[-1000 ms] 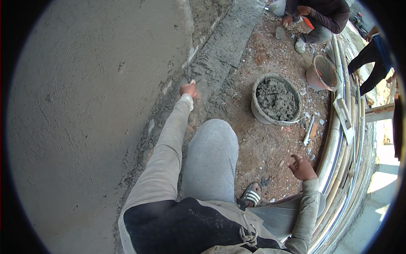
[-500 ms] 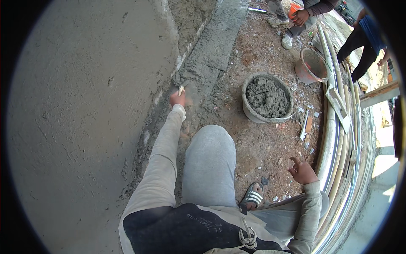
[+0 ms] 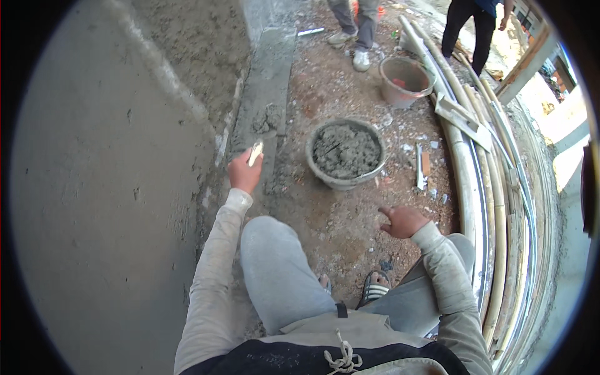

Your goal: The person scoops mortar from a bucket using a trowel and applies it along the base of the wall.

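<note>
My left hand [image 3: 245, 172] is closed around the pale handle of a trowel [image 3: 256, 152]. Its grey blade lies low over the wet mortar strip [image 3: 270, 69] that runs along the foot of the wall, beside a small lump of mortar [image 3: 269, 119]. Held out over the ground, my right hand [image 3: 405, 222] is empty, its index finger stretched out and the other fingers partly curled. Ahead of it stands a bucket [image 3: 315, 170] filled with lumpy grey mortar [image 3: 345, 149]; neither hand touches it.
A smoothly plastered grey wall [image 3: 94, 200] takes up the left side. Farther off stands a second bucket [image 3: 403, 97], beside long bamboo poles [image 3: 465, 181] with a flat float-like board [image 3: 464, 120] on them. Two people's legs [image 3: 359, 28] [image 3: 467, 31] show at the back.
The view has swung to the right. My left hand and trowel have drawn slightly back toward me, and my right hand has moved nearer the mortar bucket. One person behind has straightened up.
</note>
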`<state>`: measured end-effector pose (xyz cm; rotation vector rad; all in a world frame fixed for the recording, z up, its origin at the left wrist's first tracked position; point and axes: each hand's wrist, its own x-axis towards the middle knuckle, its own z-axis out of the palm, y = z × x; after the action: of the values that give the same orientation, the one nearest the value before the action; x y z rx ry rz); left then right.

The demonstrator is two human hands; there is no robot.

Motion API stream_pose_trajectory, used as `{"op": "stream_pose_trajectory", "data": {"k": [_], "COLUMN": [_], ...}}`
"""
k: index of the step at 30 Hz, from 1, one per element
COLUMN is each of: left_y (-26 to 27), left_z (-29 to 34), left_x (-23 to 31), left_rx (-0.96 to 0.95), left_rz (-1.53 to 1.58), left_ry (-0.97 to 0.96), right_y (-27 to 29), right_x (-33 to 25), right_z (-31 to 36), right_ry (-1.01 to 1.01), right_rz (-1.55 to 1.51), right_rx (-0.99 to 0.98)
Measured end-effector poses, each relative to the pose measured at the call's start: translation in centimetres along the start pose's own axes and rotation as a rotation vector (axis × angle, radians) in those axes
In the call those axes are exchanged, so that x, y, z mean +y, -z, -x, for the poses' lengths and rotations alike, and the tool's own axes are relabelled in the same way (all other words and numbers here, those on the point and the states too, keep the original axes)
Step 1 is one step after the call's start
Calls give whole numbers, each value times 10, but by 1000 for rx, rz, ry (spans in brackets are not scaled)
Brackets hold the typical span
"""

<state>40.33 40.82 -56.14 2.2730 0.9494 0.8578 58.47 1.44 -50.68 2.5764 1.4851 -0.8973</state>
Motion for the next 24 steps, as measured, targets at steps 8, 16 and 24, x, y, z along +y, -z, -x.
{"op": "stream_pose_trajectory", "data": {"k": [8,16,24], "left_y": [-96,-143,-167], "left_z": [28,31,21], "left_x": [86,85,84], "left_rx": [-401,-422,-401], "left_rz": [-468,-351,-187], "left_ry": [-187,-193,5], "right_y": [-24,-25,-31], "right_x": [-13,-19,-16], "right_z": [-49,-51,-54], "right_ry": [106,212,234], "right_rz": [16,48,123], "right_rx": [-61,-2,45]}}
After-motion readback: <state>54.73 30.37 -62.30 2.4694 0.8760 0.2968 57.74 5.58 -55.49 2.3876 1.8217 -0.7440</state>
